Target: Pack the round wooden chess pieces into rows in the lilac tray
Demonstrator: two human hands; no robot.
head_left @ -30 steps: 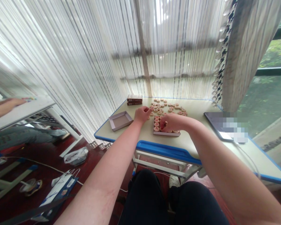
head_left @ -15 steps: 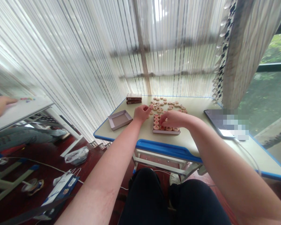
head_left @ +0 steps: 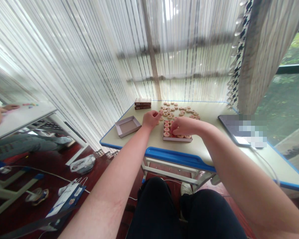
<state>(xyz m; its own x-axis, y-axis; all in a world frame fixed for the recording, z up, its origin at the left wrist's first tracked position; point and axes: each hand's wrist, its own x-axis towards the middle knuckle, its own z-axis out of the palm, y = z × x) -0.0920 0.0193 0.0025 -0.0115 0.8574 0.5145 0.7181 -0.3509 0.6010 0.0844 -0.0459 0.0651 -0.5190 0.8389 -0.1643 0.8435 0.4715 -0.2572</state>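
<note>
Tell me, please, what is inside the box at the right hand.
The box holds round pieces, red-marked at the left. The right hand covers part of the inside, so what lies beneath it cannot be seen.

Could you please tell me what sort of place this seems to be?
Possibly a classroom or activity room: light-topped desk with a blue edge, another white table where someone else's hand rests near small coloured pieces, and striped curtains over the windows.
</note>
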